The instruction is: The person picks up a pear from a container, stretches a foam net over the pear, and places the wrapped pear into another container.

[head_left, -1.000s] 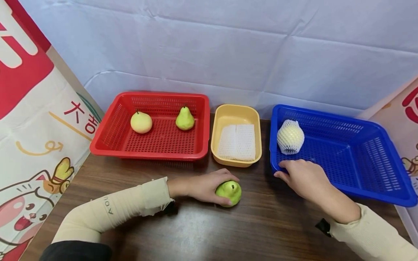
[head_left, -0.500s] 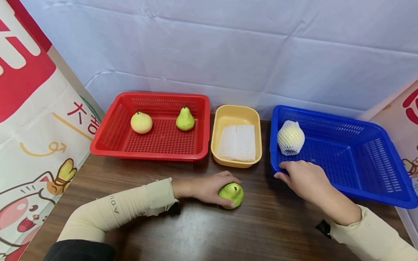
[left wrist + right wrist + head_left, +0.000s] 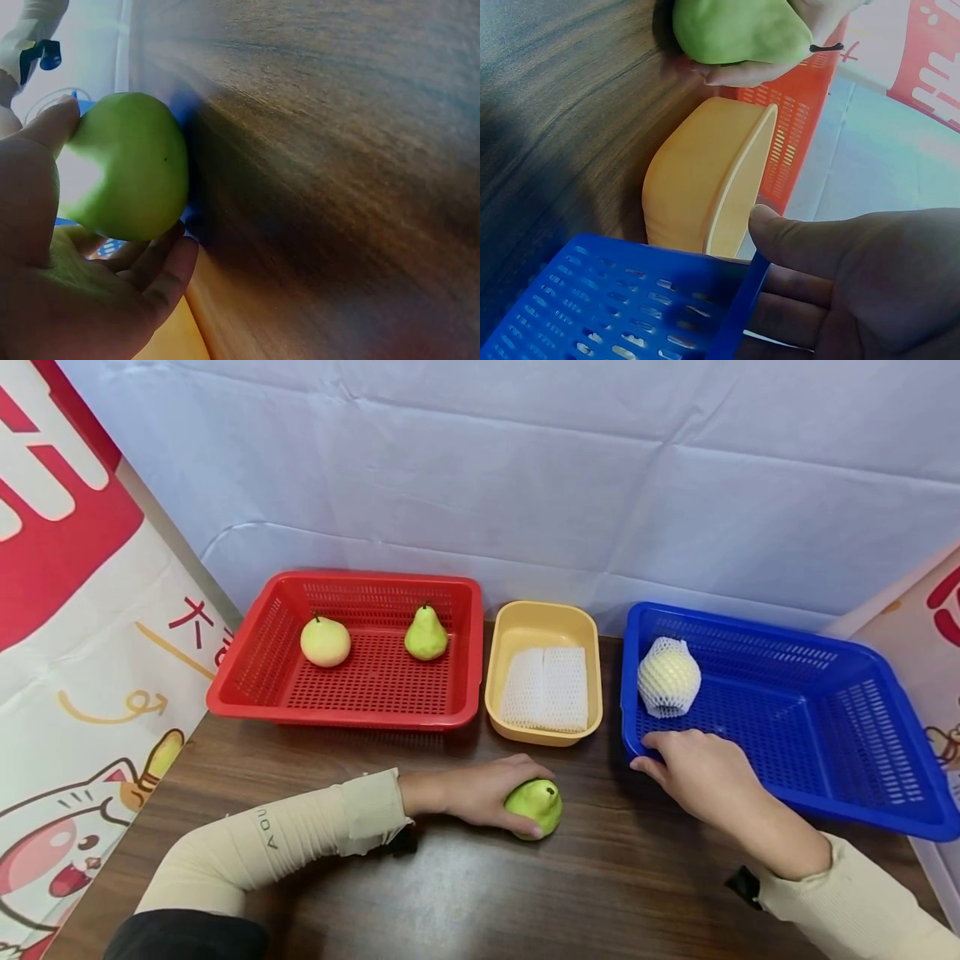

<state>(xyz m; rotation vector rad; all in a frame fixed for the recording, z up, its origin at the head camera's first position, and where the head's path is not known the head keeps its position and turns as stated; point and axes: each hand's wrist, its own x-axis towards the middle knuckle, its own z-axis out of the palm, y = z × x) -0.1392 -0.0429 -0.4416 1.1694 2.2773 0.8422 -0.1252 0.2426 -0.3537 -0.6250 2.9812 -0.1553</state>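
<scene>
My left hand grips a green pear from its left side, low over the wooden table in front of the yellow tub. In the left wrist view thumb and fingers curl round the pear, whose underside faces the camera. My right hand pinches the near left rim of the blue basket, thumb on one side and fingers on the other, as the right wrist view also shows. Inside that basket, by its left wall, lies a pale round fruit in a white foam net.
A red basket at the left back holds a pale yellow round pear and a green pear. Between the baskets stands the yellow tub with white foam net sleeves. A pale cloth hangs behind; printed banners flank the table.
My left hand has shifted slightly to the right with the pear, and the pear's stem end now leans a little more to the right. The right hand keeps its hold on the rim.
</scene>
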